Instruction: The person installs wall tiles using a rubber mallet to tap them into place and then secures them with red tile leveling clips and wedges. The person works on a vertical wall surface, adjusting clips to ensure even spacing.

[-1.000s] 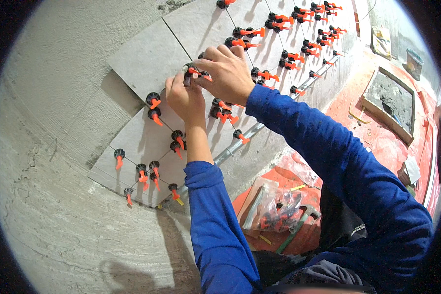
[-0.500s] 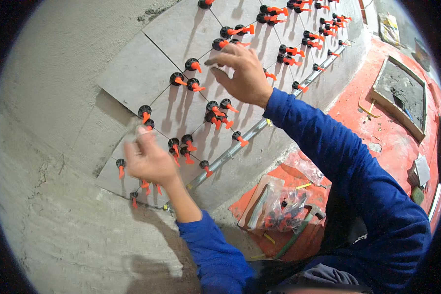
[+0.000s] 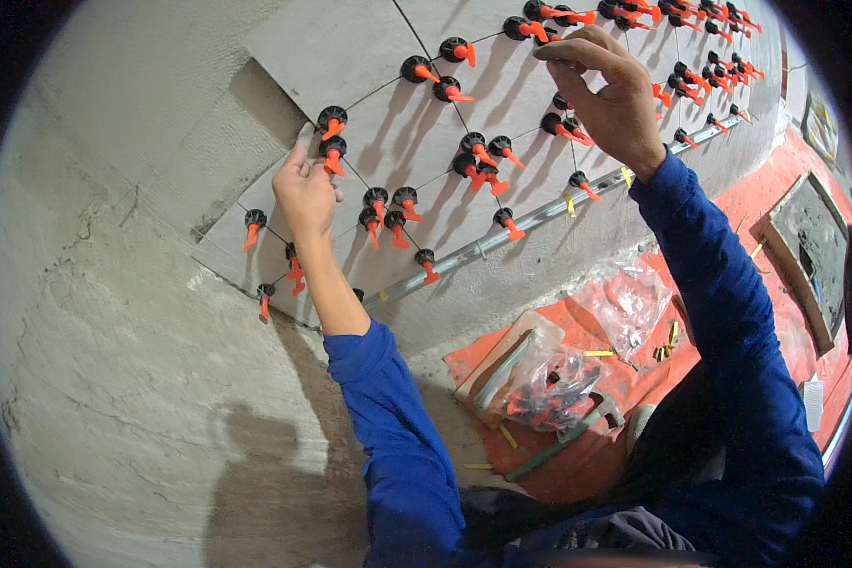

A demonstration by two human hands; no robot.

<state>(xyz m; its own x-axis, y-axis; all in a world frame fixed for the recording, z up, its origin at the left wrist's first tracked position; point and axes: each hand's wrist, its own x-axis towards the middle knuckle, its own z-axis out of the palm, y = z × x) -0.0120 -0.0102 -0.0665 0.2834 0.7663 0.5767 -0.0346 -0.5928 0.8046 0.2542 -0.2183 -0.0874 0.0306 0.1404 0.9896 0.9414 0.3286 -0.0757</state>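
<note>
Two bare hands at the tiled wall. Left hand (image 3: 305, 194): grip loosely parted, nothing visible in it; index finger (image 3: 301, 149) reaches up to the stepped left edge of the tiles (image 3: 331, 47), where a strip of bare wall (image 3: 273, 102) shows.

Key relation: the nearest black-and-red clip (image 3: 332, 147) lies just right of that fingertip, at the step; contact cannot be told. The long axis of its red handle runs downward in view, roughly in line with the hand. Left hand is clearly the nearer.

Right hand (image 3: 618, 99): well apart, toward the tiles' upper edge. Grip narrow, thumb and forefinger bent toward each other, nothing seen between; fingertips beside or in front of a further clip (image 3: 543, 34).

Outward: second clip (image 3: 331, 117) directly above the nearest; metal rail (image 3: 459, 257) along the tiles' lower edge; below, a clear bag (image 3: 559, 383) on the red floor sheet (image 3: 568, 312).
</note>
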